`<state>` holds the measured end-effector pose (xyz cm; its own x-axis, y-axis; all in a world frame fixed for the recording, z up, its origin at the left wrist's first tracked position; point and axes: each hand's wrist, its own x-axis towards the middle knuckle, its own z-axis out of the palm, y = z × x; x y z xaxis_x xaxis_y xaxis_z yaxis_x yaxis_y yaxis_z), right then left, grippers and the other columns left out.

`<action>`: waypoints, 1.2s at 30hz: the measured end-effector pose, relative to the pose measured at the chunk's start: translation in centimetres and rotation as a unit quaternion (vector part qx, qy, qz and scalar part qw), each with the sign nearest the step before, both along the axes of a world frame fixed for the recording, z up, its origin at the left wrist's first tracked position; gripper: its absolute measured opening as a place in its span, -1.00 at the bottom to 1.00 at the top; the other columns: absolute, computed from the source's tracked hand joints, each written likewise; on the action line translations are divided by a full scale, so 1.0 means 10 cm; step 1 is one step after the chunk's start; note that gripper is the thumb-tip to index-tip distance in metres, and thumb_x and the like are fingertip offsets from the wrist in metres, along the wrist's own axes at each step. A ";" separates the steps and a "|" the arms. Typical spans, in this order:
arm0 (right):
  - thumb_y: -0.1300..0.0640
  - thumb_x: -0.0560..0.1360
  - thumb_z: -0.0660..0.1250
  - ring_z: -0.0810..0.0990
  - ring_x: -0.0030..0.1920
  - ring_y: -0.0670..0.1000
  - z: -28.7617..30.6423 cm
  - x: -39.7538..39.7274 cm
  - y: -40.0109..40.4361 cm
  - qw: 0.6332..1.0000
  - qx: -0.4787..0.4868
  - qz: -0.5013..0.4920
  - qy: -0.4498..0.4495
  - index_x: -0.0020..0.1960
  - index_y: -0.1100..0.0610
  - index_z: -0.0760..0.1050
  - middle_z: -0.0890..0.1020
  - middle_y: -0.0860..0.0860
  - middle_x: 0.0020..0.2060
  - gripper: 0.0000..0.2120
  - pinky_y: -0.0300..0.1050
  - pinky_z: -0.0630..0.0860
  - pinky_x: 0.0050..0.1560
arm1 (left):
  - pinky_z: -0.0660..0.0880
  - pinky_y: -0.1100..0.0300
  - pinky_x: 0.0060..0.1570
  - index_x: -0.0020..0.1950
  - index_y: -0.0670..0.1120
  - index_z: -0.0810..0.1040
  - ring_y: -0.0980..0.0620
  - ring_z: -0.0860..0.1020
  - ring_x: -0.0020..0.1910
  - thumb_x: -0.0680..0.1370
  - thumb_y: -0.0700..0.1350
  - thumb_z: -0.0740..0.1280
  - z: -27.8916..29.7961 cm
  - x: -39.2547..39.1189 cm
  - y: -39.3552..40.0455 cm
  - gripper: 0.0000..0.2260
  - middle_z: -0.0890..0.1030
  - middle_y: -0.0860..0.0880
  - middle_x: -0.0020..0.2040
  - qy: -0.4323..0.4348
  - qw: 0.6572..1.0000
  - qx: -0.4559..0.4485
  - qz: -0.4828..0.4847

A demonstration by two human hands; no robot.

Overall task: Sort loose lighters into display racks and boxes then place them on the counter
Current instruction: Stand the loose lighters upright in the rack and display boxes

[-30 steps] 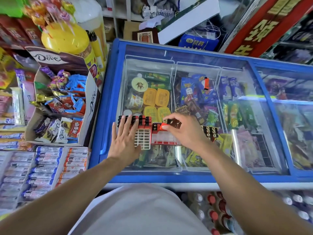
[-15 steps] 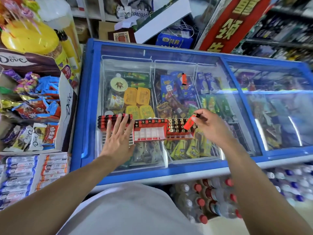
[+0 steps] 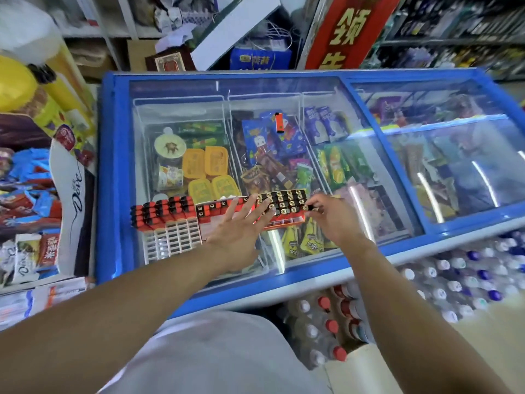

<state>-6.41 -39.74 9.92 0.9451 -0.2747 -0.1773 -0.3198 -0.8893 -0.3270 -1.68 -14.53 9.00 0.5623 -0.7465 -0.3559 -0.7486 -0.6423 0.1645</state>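
Head view: left hand (image 3: 241,223) is spread flat and empty on red plastic lighter rack (image 3: 281,207), near front edge of blue glass-topped freezer (image 3: 113,177). Right hand (image 3: 331,217) is pinched on dark lighter (image 3: 309,207) at rack's right end. A skewed insertion could topple neighbouring lighters.

**Near edge of freezer lid crowded, far glass open**

Three lighter racks sit side by side along the near edge of the freezer lid (image 3: 170,89): a white rack (image 3: 167,223), a middle red tray (image 3: 211,214) and a right tray (image 3: 284,206). The left hand (image 3: 238,234) lies spread over the middle tray; the right hand (image 3: 332,220) crowds the right tray's end. Beyond them the glass lies bare except for one orange lighter (image 3: 279,122). A chocolate carton (image 3: 71,194) walls the left side.
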 end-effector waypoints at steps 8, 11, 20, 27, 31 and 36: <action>-0.02 0.50 0.48 0.61 -0.18 -0.16 -0.05 0.01 -0.08 0.996 0.061 -0.015 -0.056 0.15 -0.07 0.61 0.69 -0.17 0.06 -0.76 -0.10 0.60 -0.08 | -0.32 -0.29 0.51 0.63 0.03 -0.31 -0.12 -0.49 0.52 0.59 -0.06 0.22 -0.09 0.12 0.01 -0.19 -0.41 -0.04 0.59 -0.028 0.998 0.044 0.023; -0.08 0.49 0.47 0.61 -0.23 -0.16 0.03 0.08 -0.14 0.994 0.086 0.004 -0.072 0.00 -0.06 0.65 0.69 -0.15 -0.08 -0.86 -0.08 0.60 -0.14 | -0.33 -0.27 0.51 0.62 0.07 -0.33 -0.12 -0.49 0.52 0.62 0.02 0.22 -0.12 0.15 0.04 -0.20 -0.45 -0.04 0.56 -0.034 0.998 0.041 0.025; 0.09 0.63 0.31 0.63 0.10 -0.07 0.01 1.33 -0.03 0.993 0.103 -0.024 -0.045 0.40 -0.03 0.48 0.59 -0.05 0.30 -0.65 -0.07 0.60 0.11 | -0.32 -0.28 0.51 0.58 0.02 -0.45 -0.15 -0.45 0.54 0.60 0.32 0.15 -0.24 0.33 0.08 -0.11 -0.44 -0.08 0.58 -0.062 0.994 0.013 0.093; 0.09 0.65 0.25 0.14 0.58 0.12 -0.42 2.34 0.01 0.997 0.053 0.007 0.053 0.63 0.05 0.05 0.10 0.03 0.61 -0.37 0.05 0.14 0.55 | -0.30 -0.26 0.53 0.57 -0.01 -0.48 -0.13 -0.46 0.55 0.58 0.43 -0.07 -0.34 0.37 0.29 -0.15 -0.48 -0.08 0.57 -0.056 0.983 -0.009 0.172; -0.03 0.66 0.21 -0.07 0.61 0.19 -0.63 2.71 -0.03 0.992 0.029 -0.008 0.119 0.64 0.09 -0.12 -0.11 0.00 0.63 -0.28 0.17 0.05 0.57 | -0.30 -0.23 0.54 0.55 -0.01 -0.50 -0.17 -0.38 0.57 0.61 0.37 -0.03 -0.36 0.37 0.33 -0.17 -0.38 -0.11 0.61 -0.038 0.987 0.013 0.154; -0.02 0.67 0.17 0.32 0.50 0.18 -0.69 2.66 0.19 0.997 -0.033 0.029 0.058 0.59 0.12 0.18 0.22 0.08 0.58 -0.46 0.17 0.43 0.38 | -0.27 -0.22 0.55 0.56 -0.04 -0.49 -0.19 -0.28 0.60 0.62 0.30 0.11 -0.35 0.38 0.31 -0.12 -0.32 -0.13 0.62 -0.037 0.987 0.029 0.157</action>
